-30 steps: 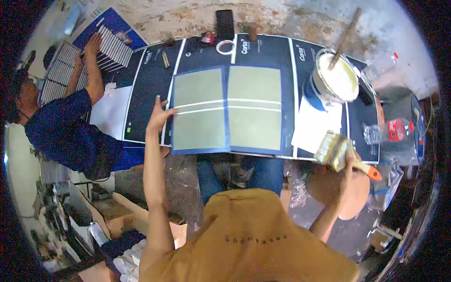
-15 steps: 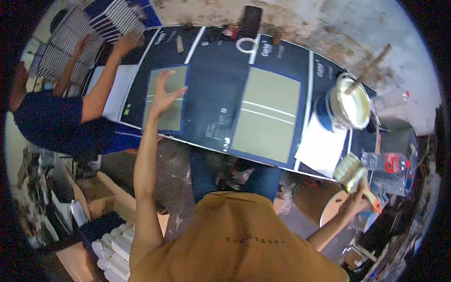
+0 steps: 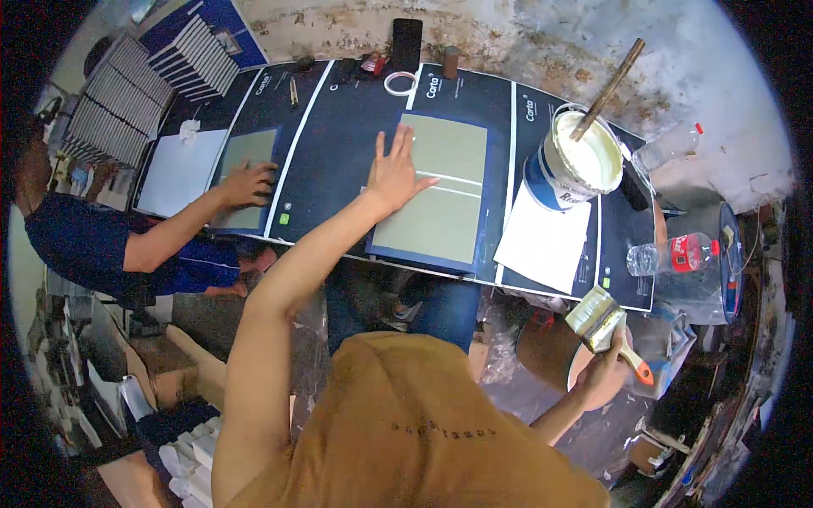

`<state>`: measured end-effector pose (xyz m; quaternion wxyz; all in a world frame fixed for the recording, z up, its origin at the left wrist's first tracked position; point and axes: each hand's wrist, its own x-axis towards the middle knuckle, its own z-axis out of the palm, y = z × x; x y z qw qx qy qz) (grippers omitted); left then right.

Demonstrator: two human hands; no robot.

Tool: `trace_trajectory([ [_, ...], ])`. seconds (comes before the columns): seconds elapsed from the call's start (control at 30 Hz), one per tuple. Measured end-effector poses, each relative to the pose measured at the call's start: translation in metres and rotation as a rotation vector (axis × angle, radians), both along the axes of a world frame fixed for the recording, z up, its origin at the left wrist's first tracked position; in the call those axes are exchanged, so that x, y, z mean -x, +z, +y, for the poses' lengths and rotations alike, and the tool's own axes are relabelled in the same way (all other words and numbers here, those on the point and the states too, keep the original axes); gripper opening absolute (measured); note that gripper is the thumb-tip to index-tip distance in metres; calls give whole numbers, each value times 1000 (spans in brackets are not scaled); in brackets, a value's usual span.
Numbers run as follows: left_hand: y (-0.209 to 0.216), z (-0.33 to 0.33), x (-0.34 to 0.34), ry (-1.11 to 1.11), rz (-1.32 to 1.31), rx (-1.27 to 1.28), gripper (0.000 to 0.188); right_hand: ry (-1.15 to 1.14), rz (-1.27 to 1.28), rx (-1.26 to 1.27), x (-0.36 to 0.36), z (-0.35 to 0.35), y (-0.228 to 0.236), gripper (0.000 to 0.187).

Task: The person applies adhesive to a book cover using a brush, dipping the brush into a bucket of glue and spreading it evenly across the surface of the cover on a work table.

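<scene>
My left hand [image 3: 394,179] lies with fingers spread on the left part of a book cover [image 3: 440,229], made of grey-green boards with blue edges and pale lines across the middle. Beyond the table's near right edge, my right hand [image 3: 603,377] grips the handle of a wide paintbrush [image 3: 597,320]. Its bristles, coated in something whitish, point up and left. At the left, a co-worker's hand [image 3: 250,184] rests on a second cover [image 3: 246,148] of the same kind.
A bucket [image 3: 542,173] of white paste, with a wooden stick [image 3: 610,89] in it, stands by white paper [image 3: 542,241]. Plastic bottles [image 3: 673,256] lie at the right. A tape roll [image 3: 400,83] and phone [image 3: 407,44] lie along the back. Striped stacks [image 3: 199,63] stand far left.
My left hand has moved right, from above the second cover onto the nearer one. That second cover has shifted left, and the co-worker's hand has come down onto it from the striped stack.
</scene>
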<state>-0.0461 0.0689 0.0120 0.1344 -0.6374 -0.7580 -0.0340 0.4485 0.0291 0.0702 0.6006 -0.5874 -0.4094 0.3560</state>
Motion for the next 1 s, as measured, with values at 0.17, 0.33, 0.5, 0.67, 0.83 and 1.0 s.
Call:
trace_trajectory([
  [0.17,12,-3,-13,-215,34,67,62,34,265,99,33,5,29,47],
  [0.33,35,-54,-57,-133,-344,-254,57,53,16,-349,30,85,43,45],
  [0.5,41,-118,-67,127,-422,-207,66,269,-261,-372,58,180,105,44],
  [0.67,26,-195,-30,303,-660,-290,62,329,-650,-236,92,274,130,42],
  [0.83,-37,-304,0,570,-745,-314,56,590,-1185,-266,129,354,79,45],
  [1.0,-32,-335,-8,683,-597,-277,55,1083,-1235,123,174,375,96,32],
])
